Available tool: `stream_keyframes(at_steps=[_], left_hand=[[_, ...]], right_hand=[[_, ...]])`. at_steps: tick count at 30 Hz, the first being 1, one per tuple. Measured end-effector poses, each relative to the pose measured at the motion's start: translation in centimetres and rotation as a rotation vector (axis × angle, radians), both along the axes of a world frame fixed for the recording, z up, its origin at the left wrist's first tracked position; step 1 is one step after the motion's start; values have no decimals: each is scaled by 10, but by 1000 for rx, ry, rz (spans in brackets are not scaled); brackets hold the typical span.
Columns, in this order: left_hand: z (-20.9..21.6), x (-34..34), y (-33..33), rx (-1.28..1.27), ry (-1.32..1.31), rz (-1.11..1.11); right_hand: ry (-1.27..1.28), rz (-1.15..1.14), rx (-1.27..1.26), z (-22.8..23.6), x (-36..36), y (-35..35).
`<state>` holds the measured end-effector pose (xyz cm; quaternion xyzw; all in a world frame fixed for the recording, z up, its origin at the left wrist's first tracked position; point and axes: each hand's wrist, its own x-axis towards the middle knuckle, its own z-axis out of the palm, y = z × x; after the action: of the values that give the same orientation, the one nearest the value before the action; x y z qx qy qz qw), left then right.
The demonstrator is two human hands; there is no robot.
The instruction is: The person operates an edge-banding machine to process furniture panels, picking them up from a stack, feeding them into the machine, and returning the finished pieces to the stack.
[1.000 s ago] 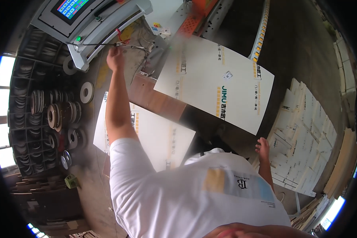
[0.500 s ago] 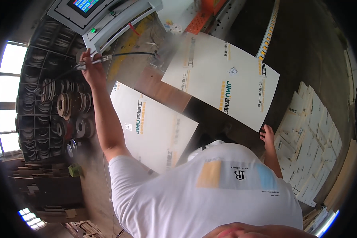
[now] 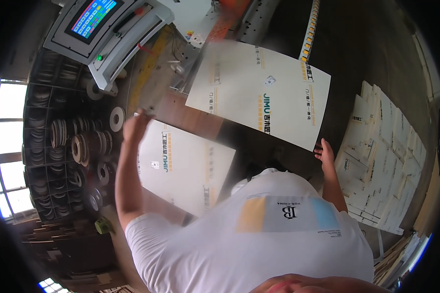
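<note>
My left hand (image 3: 136, 126) is at the far left corner of a white printed panel (image 3: 190, 158). Motion blur smears its fingers, so I cannot tell whether they grip that corner. A second, larger white panel (image 3: 239, 90) lies farther ahead, partly over a brown board (image 3: 193, 117). Beside the larger panel's near right corner is my right hand (image 3: 325, 154), fingers apart and holding nothing. Whether its fingertips touch the panel edge is unclear.
A grey machine console (image 3: 95, 29) with a lit screen stands at the far left. Racks of ring-shaped rolls (image 3: 83, 146) line the left side. Stacked white panels (image 3: 376, 166) lie on the right. A strip with yellow pieces (image 3: 309, 34) runs beyond the larger panel.
My left hand has come down from near the console to the nearer panel's corner. The air gun with a hose it held no longer shows in it. My right hand stays by the larger panel.
</note>
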<state>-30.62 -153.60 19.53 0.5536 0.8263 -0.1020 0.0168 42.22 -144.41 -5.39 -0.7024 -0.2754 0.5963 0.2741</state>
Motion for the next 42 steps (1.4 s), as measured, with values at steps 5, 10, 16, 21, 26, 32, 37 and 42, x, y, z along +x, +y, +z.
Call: stream_keyframes(at_steps=[5, 10, 16, 21, 26, 32, 37, 42], left_hand=[[-84, 67, 6, 61, -534, 290], [-133, 124, 52, 274, -1248, 561], [-164, 240, 102, 9, -1317, 315], [-157, 226, 133, 429, -1330, 727], [-151, 242, 136, -45, -1371, 351], [-193, 275, 63, -130, -1113, -222], [-148, 257, 22, -257, -1106, 106], [-157, 180, -51, 107, -1059, 679]], right_hand=[[75, 14, 27, 22, -35, 15], [80, 90, 70, 4, -34, 19], [153, 39, 79, 1, -39, 11], [157, 65, 104, 10, -40, 8], [157, 4, 91, 4, -30, 3], [227, -3, 48, 13, -42, 11], [220, -62, -30, 18, -34, 14], [200, 12, -24, 11, -37, 23]])
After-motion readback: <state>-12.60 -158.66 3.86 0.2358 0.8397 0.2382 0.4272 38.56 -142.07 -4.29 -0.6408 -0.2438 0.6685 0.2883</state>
